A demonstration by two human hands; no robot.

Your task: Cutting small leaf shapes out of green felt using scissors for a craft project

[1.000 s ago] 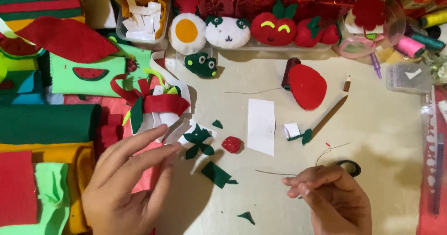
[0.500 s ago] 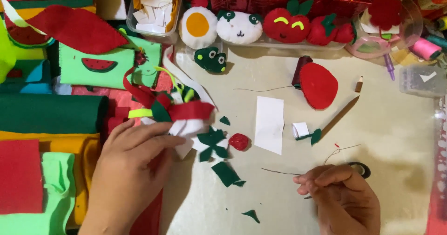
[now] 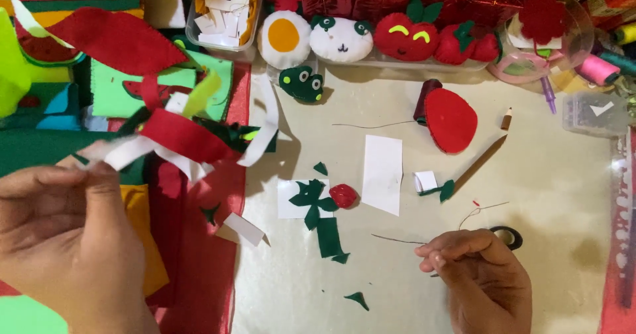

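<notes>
Two hands are seen: a bundle of felt and paper scraps [image 3: 175,139] is pinched and lifted over the felt pile by the left hand [image 3: 69,241]. A thin needle [image 3: 397,239] is pinched between closed fingertips of the right hand [image 3: 480,278], low over the table [image 3: 563,195].

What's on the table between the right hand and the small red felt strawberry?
In the head view, between the right hand and the small red felt strawberry lies bare beige tabletop, crossed only by a thin dark thread running from the fingers.
</notes>
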